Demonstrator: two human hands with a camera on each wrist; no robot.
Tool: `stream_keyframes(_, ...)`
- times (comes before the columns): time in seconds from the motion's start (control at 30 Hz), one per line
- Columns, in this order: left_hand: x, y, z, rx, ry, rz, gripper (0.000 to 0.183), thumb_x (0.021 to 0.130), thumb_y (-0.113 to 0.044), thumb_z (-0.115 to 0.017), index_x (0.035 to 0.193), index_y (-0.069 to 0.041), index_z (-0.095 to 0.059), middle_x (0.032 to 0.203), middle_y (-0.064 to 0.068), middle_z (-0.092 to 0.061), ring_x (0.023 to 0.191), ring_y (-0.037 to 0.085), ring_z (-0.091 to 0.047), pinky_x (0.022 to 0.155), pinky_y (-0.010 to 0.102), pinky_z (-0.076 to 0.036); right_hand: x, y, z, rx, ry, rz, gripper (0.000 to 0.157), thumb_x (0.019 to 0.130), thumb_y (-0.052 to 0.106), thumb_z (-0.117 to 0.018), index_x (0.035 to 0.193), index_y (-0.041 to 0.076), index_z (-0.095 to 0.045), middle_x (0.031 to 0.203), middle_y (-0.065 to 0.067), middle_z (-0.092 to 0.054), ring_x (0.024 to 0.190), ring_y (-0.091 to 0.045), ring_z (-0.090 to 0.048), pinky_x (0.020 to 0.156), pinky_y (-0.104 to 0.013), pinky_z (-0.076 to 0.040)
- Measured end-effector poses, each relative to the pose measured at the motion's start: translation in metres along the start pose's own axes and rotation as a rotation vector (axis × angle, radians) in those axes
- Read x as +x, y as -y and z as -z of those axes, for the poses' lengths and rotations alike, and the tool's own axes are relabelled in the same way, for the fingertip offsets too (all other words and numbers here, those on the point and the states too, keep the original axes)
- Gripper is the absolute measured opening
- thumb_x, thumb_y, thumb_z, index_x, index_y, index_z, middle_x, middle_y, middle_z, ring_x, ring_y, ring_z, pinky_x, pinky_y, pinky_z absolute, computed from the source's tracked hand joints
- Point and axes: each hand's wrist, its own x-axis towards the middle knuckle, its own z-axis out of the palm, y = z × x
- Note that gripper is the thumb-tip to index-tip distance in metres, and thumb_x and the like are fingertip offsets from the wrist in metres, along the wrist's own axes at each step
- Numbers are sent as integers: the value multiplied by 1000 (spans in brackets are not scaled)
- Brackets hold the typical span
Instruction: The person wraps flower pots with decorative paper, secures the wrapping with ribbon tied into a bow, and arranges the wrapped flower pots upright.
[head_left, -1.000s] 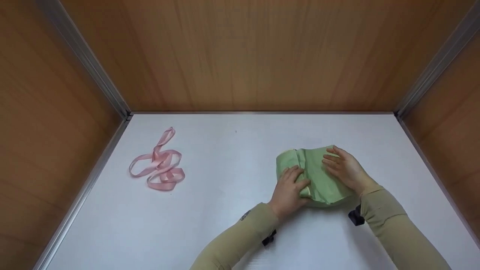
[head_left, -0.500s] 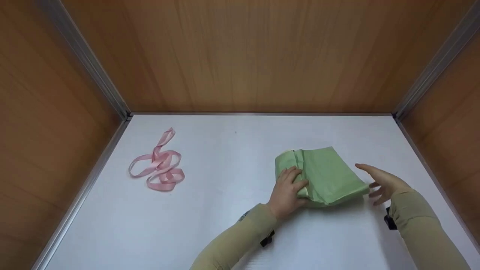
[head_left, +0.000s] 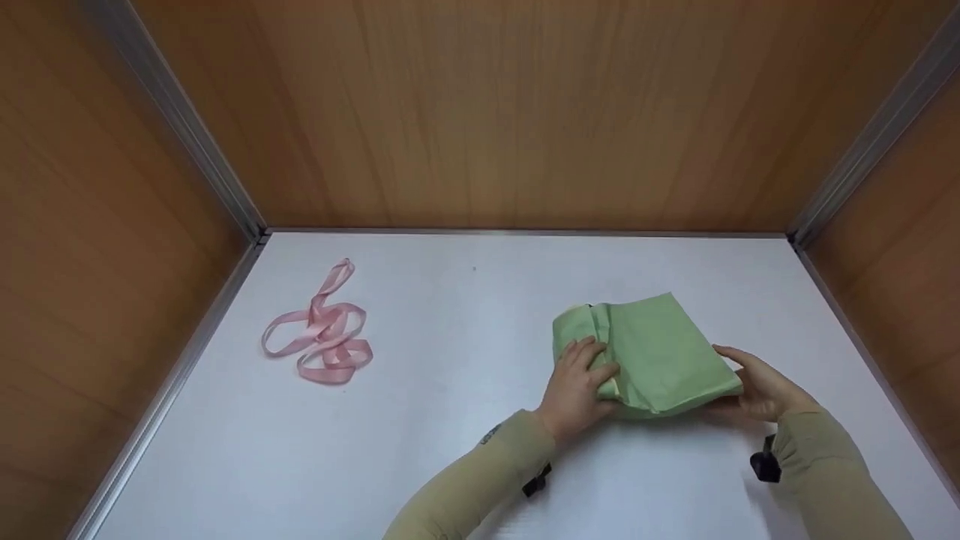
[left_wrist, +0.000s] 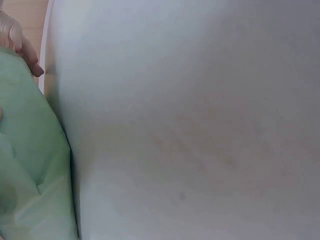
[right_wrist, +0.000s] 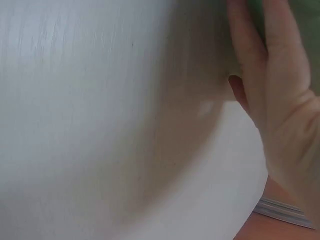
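A soft-looking bundle of green wrapping paper [head_left: 660, 352], folded over at its left end, lies right of centre in the head view. My left hand [head_left: 577, 386] rests on the folded left part, fingers spread over the fold, pressing it down. At the bundle's right end my right hand [head_left: 761, 386] holds the paper, its thumb at the upper edge and its fingers reaching underneath, partly hidden. The right wrist view shows those fingers [right_wrist: 282, 50] extended against the green paper. The left wrist view catches the paper's side [left_wrist: 35, 150]. What the paper contains is hidden.
A loosely looped pink ribbon [head_left: 326, 330] lies at the left of the white table [head_left: 450, 435]. Wood panels [head_left: 480, 112] with metal edging stand behind and on both sides. Black wrist cameras [head_left: 765, 465] hang under the sleeves.
My right hand has slid off the paper's top, moved out to the right, then come back to grip the right end. The left hand stays on the fold.
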Motion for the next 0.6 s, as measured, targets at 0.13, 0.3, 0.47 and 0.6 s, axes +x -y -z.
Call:
stream_keyframes(0.13, 1, -3, -1, 11, 7, -6, 49, 73, -48, -76, 113, -24, -64, 134, 3, -49, 133, 23, -39, 113, 43, -28, -4, 6, -4, 161, 49, 18, 49, 100, 46, -34, 104, 2, -56, 100, -5, -63, 95, -16, -63, 90, -32, -51)
stream_keyframes(0.3, 3, -4, -1, 43, 21, -28, 49, 72, -48, -77, 113, -25, -64, 133, 4, -49, 133, 24, -39, 112, 42, -29, -6, 22, -16, 242, 69, 1, 69, 97, 58, -29, 123, -6, -36, 97, -5, -63, 90, -15, -63, 83, -30, -53)
stream_keyframes(0.47, 5, -6, -3, 61, 32, -38, 49, 71, -48, -77, 112, -25, -64, 133, 4, -50, 133, 23, -39, 113, 42, -27, -5, 25, -25, 9, -38, -13, 86, 98, 50, -37, 145, -8, 5, 111, -7, -53, 94, -15, -61, 85, -34, -53)
stream_keyframes(0.6, 5, -7, -2, 58, 37, -37, 49, 72, -47, -77, 113, -25, -64, 133, 5, -49, 133, 24, -39, 113, 41, -27, 1, 15, -24, -117, -132, -28, 82, 95, 38, -52, 145, -7, -5, 108, -4, -56, 93, -14, -62, 86, -34, -52)
